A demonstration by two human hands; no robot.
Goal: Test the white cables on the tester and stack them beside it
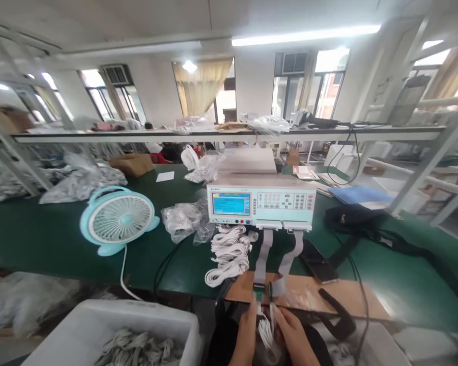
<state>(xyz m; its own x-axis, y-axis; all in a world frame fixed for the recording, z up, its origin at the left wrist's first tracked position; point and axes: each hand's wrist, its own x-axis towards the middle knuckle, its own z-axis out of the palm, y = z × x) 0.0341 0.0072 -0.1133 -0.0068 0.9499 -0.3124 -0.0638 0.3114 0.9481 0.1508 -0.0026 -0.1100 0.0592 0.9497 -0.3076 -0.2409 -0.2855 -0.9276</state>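
Note:
My left hand and my right hand are close together at the bottom centre, below the front edge of the board. Between them hangs a bundled white cable. The fingers of my left hand are closed at a white cable end beside a small green circuit board. My right hand pinches the other cable end near a dark connector. Two grey ribbon cables run down from the test instrument with a lit blue screen to these connectors.
Several coiled white cables lie before the instrument. A blue fan and bagged cables stand left. A white bin of cables is at lower left. A phone and black bag lie right, near a brown board.

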